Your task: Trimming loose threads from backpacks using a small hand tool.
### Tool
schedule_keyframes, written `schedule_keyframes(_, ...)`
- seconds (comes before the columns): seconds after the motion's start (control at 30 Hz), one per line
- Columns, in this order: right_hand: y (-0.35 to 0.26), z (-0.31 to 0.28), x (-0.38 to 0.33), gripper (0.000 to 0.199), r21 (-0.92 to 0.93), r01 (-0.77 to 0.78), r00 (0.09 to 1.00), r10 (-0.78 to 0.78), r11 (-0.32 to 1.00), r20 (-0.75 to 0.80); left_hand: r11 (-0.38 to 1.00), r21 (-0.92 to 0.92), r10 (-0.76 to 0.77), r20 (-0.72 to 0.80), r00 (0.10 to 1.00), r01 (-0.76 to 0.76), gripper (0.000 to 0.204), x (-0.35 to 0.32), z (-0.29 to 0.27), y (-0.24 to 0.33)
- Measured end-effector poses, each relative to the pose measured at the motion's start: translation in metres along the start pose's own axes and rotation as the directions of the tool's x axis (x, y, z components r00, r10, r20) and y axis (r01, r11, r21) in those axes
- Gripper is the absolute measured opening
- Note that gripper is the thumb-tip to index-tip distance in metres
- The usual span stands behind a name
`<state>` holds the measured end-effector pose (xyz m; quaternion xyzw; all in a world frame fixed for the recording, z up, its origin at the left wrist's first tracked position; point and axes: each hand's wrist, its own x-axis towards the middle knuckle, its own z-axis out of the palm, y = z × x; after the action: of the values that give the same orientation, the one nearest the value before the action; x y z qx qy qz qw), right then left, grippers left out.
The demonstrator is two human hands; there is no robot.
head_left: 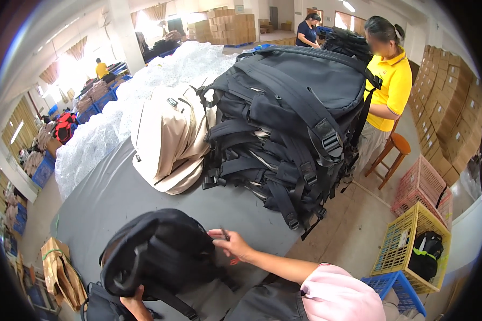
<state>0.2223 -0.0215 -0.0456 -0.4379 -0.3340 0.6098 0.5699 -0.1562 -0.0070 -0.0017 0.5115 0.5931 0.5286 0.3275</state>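
While the left hand [135,300] is gripping the underside of a black backpack [158,257] propped on the near edge of the grey table [107,200], the right hand [231,245] is pinching a small dark tool with red handles at the bag's right side, near a tall stack of black backpacks [292,128] and a beige backpack [168,139].

Grey table [118,198] under stacked backpacks [289,134]

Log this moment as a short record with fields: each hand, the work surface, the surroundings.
left hand: left hand grips the black backpack from below
right hand: right hand pinches a small dark tool at the bag's edge
table: grey table bears a stack of black backpacks and beige backpacks
surroundings: person in yellow shirt, yellow crate, cardboard boxes
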Motion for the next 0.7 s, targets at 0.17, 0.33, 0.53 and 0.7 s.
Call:
schedule_keyframes(0.17,-0.028,-0.01,0.003,0.029,0.006,0.156,0.983,-0.155,0.988,-0.096,0.989,-0.143,-0.035,-0.054,0.998,0.027,0.045,-0.011,0.01,0.02)
schedule_keyframes(0.33,-0.053,0.006,0.021,0.025,-0.192,0.183,0.974,-0.205,0.964,-0.1,0.99,-0.136,0.024,-0.062,0.998,-0.032,0.046,-0.015,0.016,0.021)
schedule_keyframes(0.53,-0.139,0.041,0.011,0.056,-0.445,0.741,0.66,-0.671,0.504,0.339,0.959,-0.275,0.058,-0.04,0.998,-0.066,0.047,-0.022,0.016,0.031)
schedule_keyframes(0.7,-0.143,0.057,0.03,0.084,-0.511,0.825,0.551,-0.55,0.243,0.628,0.975,-0.206,0.101,0.107,0.989,-0.077,0.054,-0.011,-0.003,0.069)
